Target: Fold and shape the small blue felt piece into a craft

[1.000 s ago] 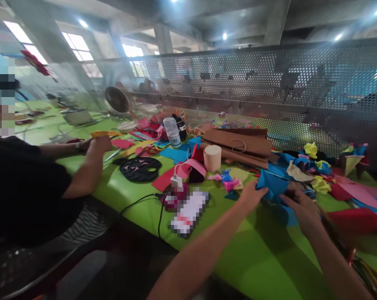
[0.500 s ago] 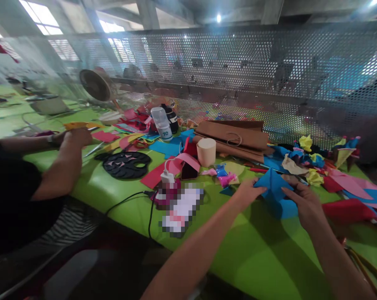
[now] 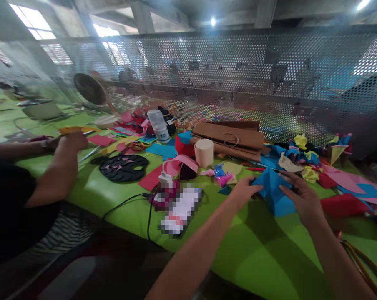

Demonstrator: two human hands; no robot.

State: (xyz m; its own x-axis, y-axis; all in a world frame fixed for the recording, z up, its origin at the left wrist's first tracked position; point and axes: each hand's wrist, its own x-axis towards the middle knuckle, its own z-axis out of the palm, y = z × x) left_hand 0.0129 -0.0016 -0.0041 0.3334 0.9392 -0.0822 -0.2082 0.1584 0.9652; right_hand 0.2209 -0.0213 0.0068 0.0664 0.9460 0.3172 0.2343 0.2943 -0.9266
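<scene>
A folded sheet of blue paper (image 3: 274,193) is held up just above the green table, between my two hands. My left hand (image 3: 245,189) pinches its left corner with thumb and fingers. On the opposite side, my right hand (image 3: 301,196) grips the paper's upper right edge, the thumb in front and the fingers partly behind it. Creases run down the middle of the sheet, and its lower part bends outward. Small pink and blue wrapped bits (image 3: 223,177) lie to the left of my left hand. Beside my right hand rests a piece of red paper (image 3: 343,205).
A co-worker's hands (image 3: 72,141) work with yellow material at the left. A phone (image 3: 180,210), a power socket block (image 3: 163,193) with cables, a cream roll (image 3: 204,153), a bottle (image 3: 159,126) and brown paper (image 3: 229,139) lie about. Scissors-like yellow handles (image 3: 360,258) sit at lower right.
The blue paper's lower part looks less curled and more pointed than before. Both hands keep their hold on it. The whole view has shifted slightly.
</scene>
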